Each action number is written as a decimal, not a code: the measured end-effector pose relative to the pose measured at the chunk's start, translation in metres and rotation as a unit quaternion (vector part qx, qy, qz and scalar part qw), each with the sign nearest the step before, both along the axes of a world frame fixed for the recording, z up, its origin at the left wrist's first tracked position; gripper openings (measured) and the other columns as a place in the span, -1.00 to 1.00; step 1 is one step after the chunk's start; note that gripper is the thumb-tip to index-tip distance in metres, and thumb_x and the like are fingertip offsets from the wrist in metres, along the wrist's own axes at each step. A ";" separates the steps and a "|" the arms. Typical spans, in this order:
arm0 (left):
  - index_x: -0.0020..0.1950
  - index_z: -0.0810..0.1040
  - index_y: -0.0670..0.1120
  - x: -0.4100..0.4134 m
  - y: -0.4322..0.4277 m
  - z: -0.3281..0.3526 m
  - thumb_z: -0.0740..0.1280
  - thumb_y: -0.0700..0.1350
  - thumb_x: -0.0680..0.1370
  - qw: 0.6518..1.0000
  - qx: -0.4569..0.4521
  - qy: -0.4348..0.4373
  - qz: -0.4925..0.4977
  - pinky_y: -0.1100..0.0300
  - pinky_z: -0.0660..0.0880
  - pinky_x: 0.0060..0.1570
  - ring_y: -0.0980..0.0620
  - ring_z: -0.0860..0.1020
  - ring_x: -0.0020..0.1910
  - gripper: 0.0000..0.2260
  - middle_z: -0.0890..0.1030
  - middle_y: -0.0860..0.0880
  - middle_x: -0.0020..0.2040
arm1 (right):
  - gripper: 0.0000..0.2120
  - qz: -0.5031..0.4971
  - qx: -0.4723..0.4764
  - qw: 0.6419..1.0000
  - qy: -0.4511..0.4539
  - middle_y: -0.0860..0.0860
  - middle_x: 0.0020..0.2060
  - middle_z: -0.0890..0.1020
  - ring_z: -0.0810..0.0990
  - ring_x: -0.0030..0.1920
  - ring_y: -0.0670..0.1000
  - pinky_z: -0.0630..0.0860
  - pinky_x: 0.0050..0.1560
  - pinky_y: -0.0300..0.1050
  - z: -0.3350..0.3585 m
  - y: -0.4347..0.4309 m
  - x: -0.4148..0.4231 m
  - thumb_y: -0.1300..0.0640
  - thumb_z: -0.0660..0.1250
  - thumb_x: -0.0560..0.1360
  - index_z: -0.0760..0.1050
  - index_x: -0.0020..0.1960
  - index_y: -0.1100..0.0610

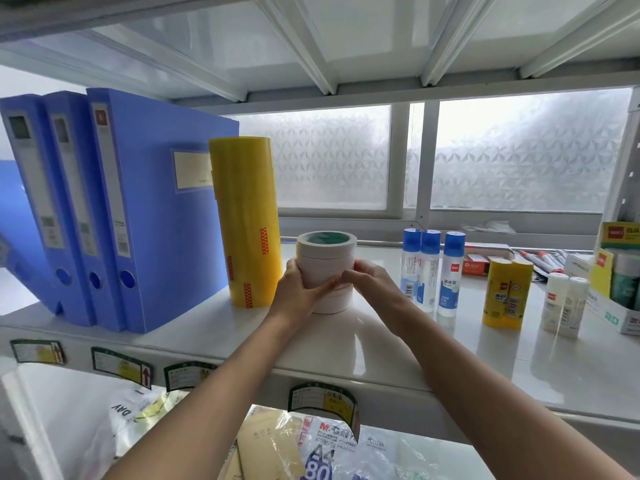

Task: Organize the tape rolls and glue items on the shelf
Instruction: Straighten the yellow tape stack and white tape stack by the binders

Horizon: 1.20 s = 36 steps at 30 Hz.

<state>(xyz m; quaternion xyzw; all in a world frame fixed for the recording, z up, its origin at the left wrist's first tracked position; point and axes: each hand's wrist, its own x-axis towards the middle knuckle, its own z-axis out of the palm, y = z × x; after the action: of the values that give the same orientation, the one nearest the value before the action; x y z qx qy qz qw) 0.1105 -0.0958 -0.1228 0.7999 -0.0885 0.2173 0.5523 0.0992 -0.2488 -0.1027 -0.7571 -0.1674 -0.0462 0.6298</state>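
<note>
**White tape stack clasped from both sides on the shelf**

Stack of white tape rolls [325, 271] stands upright on the white shelf [381, 344], just beside the tall yellow tape column [246, 223], which stands against the blue binders [114, 209]. Topmost roll shows a green core.

Left hand [300, 289] cups the stack's left flank, fingers wrapped round. Right hand [370, 280] closes on the front right side, fingertips pinching at a seam between rolls about mid-height. Both grips pressed onto the stack; neither spread.

Handling, as judged: rolls look light singly, with some weight together. Stiff cardboard cores, not fragile. The risk is shear. Loose rolls can slide on each other, and the lower ones already sit slightly offset. Best hold is low and from two opposite sides, with a thumb steadying the upper rolls; sliding along the glossy shelf seems safer than lifting.

To the right, apart from the stack: three blue-capped liquid glue bottles [429, 268], two yellow glue sticks [507, 292], two white glue sticks [564, 306], all upright.
</note>
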 end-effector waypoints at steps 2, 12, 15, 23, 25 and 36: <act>0.32 0.37 -0.14 0.001 0.000 0.000 0.55 0.12 0.32 1.000 -0.002 -0.001 -0.001 0.09 0.57 0.09 -0.02 0.57 0.15 -0.30 0.58 -0.05 0.18 | -0.61 0.002 -0.001 1.000 0.008 0.11 0.14 0.59 0.55 0.12 -0.01 0.47 -0.01 -0.29 -0.001 0.000 0.001 0.18 0.28 0.52 0.42 0.34 0.22; 0.30 0.35 -0.15 0.004 -0.001 -0.002 0.52 0.16 0.34 1.000 0.011 -0.007 0.003 0.10 0.55 0.08 -0.03 0.55 0.15 -0.31 0.56 -0.07 0.18 | -0.62 0.006 0.001 1.000 0.022 0.08 0.15 0.59 0.54 0.14 -0.01 0.47 0.07 -0.24 0.001 0.001 -0.002 0.17 0.30 0.50 0.43 0.31 0.17; 0.30 0.31 -0.12 0.004 -0.002 -0.004 0.52 0.16 0.34 1.000 0.004 -0.004 -0.008 0.08 0.54 0.10 -0.03 0.54 0.16 -0.30 0.55 -0.06 0.19 | -0.62 0.000 -0.002 1.000 0.020 0.11 0.15 0.58 0.55 0.14 0.01 0.47 0.07 -0.21 0.000 0.002 -0.004 0.16 0.32 0.48 0.44 0.28 0.16; 0.26 0.12 -0.06 0.006 -0.002 -0.006 0.47 0.03 0.45 0.999 0.005 0.004 -0.038 0.21 0.46 0.12 0.00 0.46 0.25 -0.39 0.45 -0.07 0.26 | -0.44 -0.036 -0.096 0.994 -0.025 0.04 0.14 0.55 0.52 0.16 0.05 0.48 0.26 0.09 -0.003 0.004 -0.004 -0.15 0.29 0.35 0.40 0.29 0.06; 0.25 0.11 -0.04 0.006 -0.002 -0.007 0.47 0.03 0.46 0.999 0.007 0.002 -0.038 0.21 0.45 0.13 0.00 0.46 0.26 -0.40 0.44 -0.07 0.25 | -0.41 -0.037 -0.101 0.994 -0.025 0.05 0.15 0.55 0.52 0.17 0.05 0.48 0.25 0.07 -0.002 0.004 -0.006 -0.15 0.28 0.36 0.39 0.33 0.07; 0.30 0.18 -0.08 0.008 -0.002 -0.005 0.47 0.11 0.42 0.999 -0.002 0.012 -0.034 0.02 0.50 0.22 -0.05 0.49 0.24 -0.35 0.47 -0.10 0.24 | -0.61 -0.009 -0.062 0.998 -0.003 0.08 0.18 0.54 0.49 0.19 0.04 0.45 0.15 -0.13 -0.002 0.003 -0.005 0.06 0.26 0.54 0.37 0.34 0.13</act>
<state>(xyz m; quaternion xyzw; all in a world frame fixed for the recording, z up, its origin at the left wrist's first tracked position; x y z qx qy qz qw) 0.1183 -0.0975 -0.1281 0.7980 -0.1081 0.1888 0.5620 0.0944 -0.2455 -0.1045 -0.7962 -0.1651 -0.0438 0.5804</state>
